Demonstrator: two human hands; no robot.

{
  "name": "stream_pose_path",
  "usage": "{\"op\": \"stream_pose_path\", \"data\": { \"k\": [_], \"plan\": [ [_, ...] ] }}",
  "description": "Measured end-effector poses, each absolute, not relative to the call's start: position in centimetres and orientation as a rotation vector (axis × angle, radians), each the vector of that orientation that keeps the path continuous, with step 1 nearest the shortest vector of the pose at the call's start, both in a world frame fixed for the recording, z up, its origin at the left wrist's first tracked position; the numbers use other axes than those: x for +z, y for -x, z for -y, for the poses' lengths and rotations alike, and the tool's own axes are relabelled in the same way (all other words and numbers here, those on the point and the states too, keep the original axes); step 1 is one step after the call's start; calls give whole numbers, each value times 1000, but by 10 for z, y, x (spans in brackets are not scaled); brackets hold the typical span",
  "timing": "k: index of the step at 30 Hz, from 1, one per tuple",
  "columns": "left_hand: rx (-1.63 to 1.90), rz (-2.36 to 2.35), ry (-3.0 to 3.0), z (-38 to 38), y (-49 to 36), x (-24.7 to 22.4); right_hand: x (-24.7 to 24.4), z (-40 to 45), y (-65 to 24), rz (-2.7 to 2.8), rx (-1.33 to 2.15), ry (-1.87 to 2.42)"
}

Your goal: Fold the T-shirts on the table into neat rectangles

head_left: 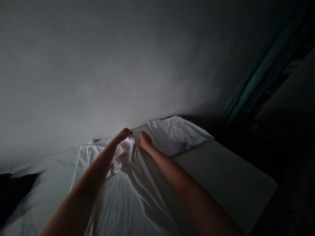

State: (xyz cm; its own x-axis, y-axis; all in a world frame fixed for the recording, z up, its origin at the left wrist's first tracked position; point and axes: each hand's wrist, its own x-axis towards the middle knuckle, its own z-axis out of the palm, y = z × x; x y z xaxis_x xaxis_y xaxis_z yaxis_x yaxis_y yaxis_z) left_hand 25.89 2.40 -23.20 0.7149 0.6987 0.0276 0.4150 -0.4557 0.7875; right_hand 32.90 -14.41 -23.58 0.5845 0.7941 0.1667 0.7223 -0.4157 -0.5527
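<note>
Head view — left hand (123, 136) and right hand (145, 141) at bunched white sheet (129, 193) on mattress (226, 177)

Both forearms reach up and away from the camera, hands close together near the wall (98, 82) — just a small gap between them. Left fingers closed on the gathered sheet, pinching cloth at its far edge. Right fingers curled at the same bunch, touching it; cannot tell if they're actually gripping. Sheet lies over the near part of the mattress, rumpled in a heap under the hands, long folds running down toward the camera. Pillow (178, 135), white with a faint bluish smudge, sits at the far side against the wall, just right of the right hand, sheet not over it. Dark blurred item (14, 193) on the mattress at left edge, too blurred to name. Teal curtain (261, 75) hangs dimly at upper right. Room is dim.
</note>
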Motion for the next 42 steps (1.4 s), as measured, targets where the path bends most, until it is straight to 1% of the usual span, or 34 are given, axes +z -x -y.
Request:
{"op": "stream_pose_path", "data": {
  "k": [3,7,9,12,16,19,23,28,31,37,40,42],
  "plan": [
    [532,-788,-2066,-31,-245,-232,-228,107,-356,1350,211,1994],
    [596,-705,-2009,-37,-236,-238,-211,71,-378,1601,501,1652],
    [595,-651,-1955,-41,-235,-244,-202,60,-382,1686,622,1633],
    [586,-618,-1906,-43,-233,-253,-193,48,-380,1719,679,1655],
    [548,-517,-1898,-39,-229,-263,-191,37,-374,1663,771,1828],
    [553,-687,-1995,-35,-229,-266,-196,31,-375,1669,788,1913],
    [551,-945,-2075,-35,-230,-263,-204,30,-385,1671,751,2037],
    [216,-1231,-2425,-27,-211,-252,-210,35,-387,1611,633,2212],
    [131,-1227,-2455,-17,-199,-247,-211,36,-383,1702,552,2249],
    [246,-1138,-2372,-5,-179,-248,-212,35,-378,1736,430,2318],
    [253,-1096,-2575,-7,-166,-251,-217,37,-372,1717,295,2321],
    [194,-1042,-2742,-8,-160,-253,-222,41,-365,1670,150,2316]
  ]
}}
